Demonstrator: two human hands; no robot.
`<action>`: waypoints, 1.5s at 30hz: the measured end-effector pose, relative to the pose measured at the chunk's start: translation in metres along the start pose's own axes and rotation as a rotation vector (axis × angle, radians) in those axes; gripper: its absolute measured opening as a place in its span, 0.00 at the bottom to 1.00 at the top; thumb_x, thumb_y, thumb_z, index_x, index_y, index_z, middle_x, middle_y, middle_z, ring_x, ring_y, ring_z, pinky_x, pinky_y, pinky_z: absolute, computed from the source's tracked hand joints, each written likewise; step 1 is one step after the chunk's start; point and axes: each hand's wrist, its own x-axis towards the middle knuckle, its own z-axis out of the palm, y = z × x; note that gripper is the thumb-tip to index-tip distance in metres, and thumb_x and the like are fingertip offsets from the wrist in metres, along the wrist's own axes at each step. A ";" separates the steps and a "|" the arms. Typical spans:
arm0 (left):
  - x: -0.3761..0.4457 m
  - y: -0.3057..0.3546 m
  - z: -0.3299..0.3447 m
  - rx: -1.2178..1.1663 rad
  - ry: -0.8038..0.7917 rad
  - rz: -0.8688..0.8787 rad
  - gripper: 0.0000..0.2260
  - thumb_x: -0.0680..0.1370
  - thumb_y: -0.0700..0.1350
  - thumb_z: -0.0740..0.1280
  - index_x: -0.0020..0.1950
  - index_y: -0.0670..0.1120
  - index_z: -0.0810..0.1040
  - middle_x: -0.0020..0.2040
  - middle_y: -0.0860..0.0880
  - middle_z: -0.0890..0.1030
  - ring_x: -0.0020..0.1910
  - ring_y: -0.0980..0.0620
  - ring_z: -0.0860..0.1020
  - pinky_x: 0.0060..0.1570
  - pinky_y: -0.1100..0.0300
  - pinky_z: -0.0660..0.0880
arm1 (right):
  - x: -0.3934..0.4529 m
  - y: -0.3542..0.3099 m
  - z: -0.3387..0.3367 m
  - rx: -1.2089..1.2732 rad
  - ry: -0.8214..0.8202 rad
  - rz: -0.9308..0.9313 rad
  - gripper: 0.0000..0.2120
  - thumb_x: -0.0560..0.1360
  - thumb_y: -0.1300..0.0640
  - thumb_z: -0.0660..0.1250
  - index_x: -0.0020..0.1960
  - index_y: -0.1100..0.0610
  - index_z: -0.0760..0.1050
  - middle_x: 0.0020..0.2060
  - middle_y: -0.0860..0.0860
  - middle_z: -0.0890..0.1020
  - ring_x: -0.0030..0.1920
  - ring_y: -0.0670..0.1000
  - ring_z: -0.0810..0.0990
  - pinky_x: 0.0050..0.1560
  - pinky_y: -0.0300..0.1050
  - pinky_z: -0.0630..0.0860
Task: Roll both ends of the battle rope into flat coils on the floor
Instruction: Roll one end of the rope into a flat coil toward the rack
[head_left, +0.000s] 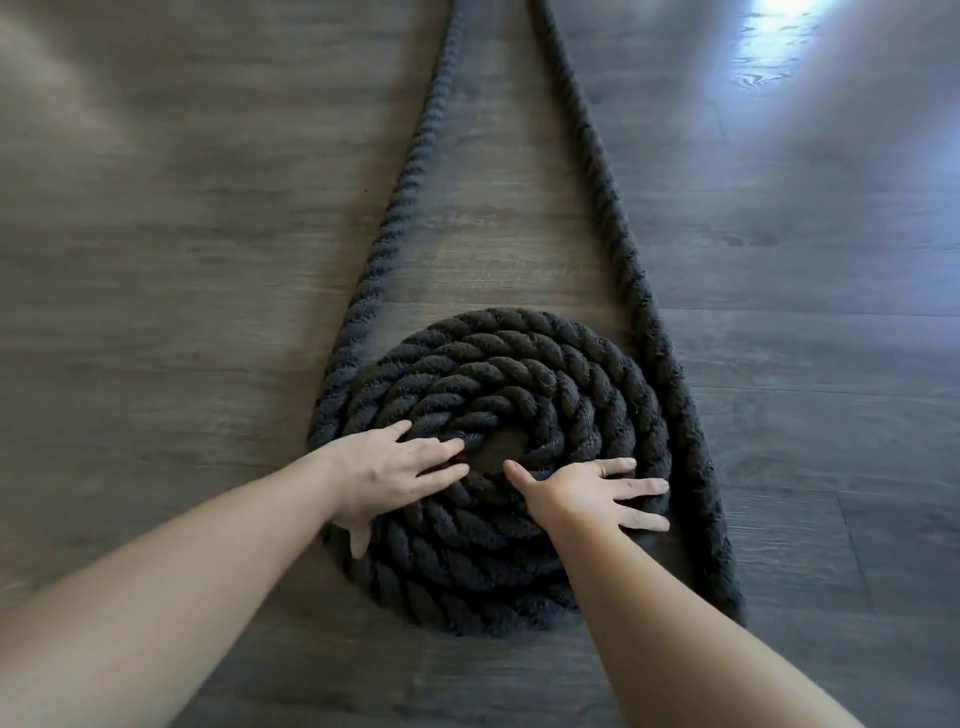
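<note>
Left hand and right hand press flat, fingers straight, on the coil (gripping nothing); person should turn it evenly, feeding the left strand snug against the outer wrap.

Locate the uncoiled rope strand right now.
Head view: the straight strand lies on the floor along the coil's right edge, just beyond the right hand, running from near-right toward top centre.

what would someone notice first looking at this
The thick black rope coil lying flat on the dark wood floor, low in the middle of the view. Both hands press on it with spread fingers, the left hand near the centre, the right hand toward its right edge. Two straight rope runs stretch away toward the top.
</note>
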 end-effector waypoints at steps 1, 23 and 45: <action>-0.001 -0.004 0.003 0.019 0.008 0.028 0.66 0.65 0.64 0.79 0.79 0.48 0.30 0.81 0.42 0.34 0.81 0.42 0.46 0.76 0.40 0.48 | 0.001 0.000 0.000 -0.002 -0.001 -0.001 0.74 0.57 0.22 0.70 0.78 0.60 0.29 0.75 0.65 0.30 0.73 0.76 0.36 0.68 0.79 0.52; 0.020 -0.026 0.028 -0.134 0.029 -0.140 0.77 0.51 0.79 0.72 0.75 0.43 0.23 0.75 0.39 0.23 0.74 0.38 0.24 0.76 0.34 0.43 | 0.024 -0.049 -0.020 -0.184 0.023 -0.128 0.76 0.54 0.21 0.70 0.78 0.60 0.29 0.75 0.66 0.31 0.73 0.77 0.37 0.66 0.79 0.50; 0.062 -0.033 0.006 -0.317 0.146 -0.335 0.73 0.53 0.87 0.55 0.76 0.39 0.27 0.78 0.36 0.29 0.75 0.35 0.26 0.71 0.31 0.33 | 0.014 -0.110 -0.036 0.003 -0.011 0.134 0.70 0.62 0.23 0.69 0.79 0.67 0.35 0.76 0.68 0.35 0.75 0.74 0.39 0.72 0.72 0.47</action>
